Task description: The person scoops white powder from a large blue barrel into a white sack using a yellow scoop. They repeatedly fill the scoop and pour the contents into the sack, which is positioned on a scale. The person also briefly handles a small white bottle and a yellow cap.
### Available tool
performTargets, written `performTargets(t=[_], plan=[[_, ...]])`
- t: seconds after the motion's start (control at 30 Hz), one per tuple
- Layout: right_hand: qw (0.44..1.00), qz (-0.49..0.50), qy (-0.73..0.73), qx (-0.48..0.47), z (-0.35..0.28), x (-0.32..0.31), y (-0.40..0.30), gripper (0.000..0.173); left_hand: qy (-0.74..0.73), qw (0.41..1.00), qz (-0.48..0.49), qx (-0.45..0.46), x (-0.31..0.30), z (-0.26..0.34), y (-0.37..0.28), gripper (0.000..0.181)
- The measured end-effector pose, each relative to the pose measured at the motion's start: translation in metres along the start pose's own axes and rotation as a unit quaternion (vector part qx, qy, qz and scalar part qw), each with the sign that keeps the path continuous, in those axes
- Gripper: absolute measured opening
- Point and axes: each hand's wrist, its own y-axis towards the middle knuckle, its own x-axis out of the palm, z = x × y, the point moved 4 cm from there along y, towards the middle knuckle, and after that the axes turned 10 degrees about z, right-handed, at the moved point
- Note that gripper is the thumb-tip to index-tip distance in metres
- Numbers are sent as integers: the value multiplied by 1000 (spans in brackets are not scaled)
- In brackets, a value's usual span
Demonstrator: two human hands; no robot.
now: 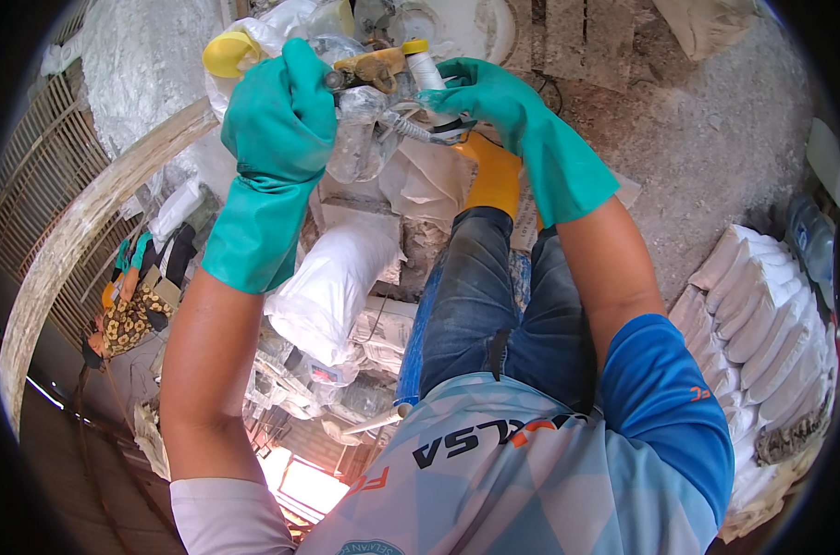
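Both my hands wear long green rubber gloves. My left hand [279, 114] is curled into a fist at the left end of what looks like a portable bag-sewing machine [371, 66]; whether its fingers grip anything is hidden. On the machine's right side stands a white thread cone [425, 73] with a yellow top. My right hand [493, 94] has its thumb against the front of the cone and its fingers round the side. Below the machine, a cloudy clear plastic bottle or wrapped part [359, 139] shows between my hands.
A filled white sack [337, 284] lies below my left forearm. Stacked filled bags [760, 326] stand at the right. A curved-looking wooden beam [108, 201] crosses the left side. Beyond it sits another person [132, 312] in green gloves. My yellow boot [493, 177] is beneath the machine.
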Motion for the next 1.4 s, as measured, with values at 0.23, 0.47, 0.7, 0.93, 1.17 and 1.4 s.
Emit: performTargets(t=[0.23, 0.47, 0.7, 0.93, 1.17, 1.4], plan=[[999, 31, -12, 9, 2, 9, -4, 71, -10, 1000, 2, 0, -1, 4, 3, 11], [997, -18, 80, -4, -10, -16, -7, 61, 2, 1000, -27, 2, 1, -1, -1, 9], [962, 152, -143, -177, -92, -38, -2, 46, 21, 999, -37, 0, -1, -4, -2, 16], [864, -124, -360, -329, -122, -6, 29, 40, -2, 1000, 2, 2, 0, 0, 1, 7], [803, -169, -451, -351, -122, 1, 40, 33, -27, 999, 8, -26, 1, 0, 1, 7], [795, -203, -460, -340, -128, 7, 49, 32, -9, 1000, 0, -24, -1, 3, 0, 8]])
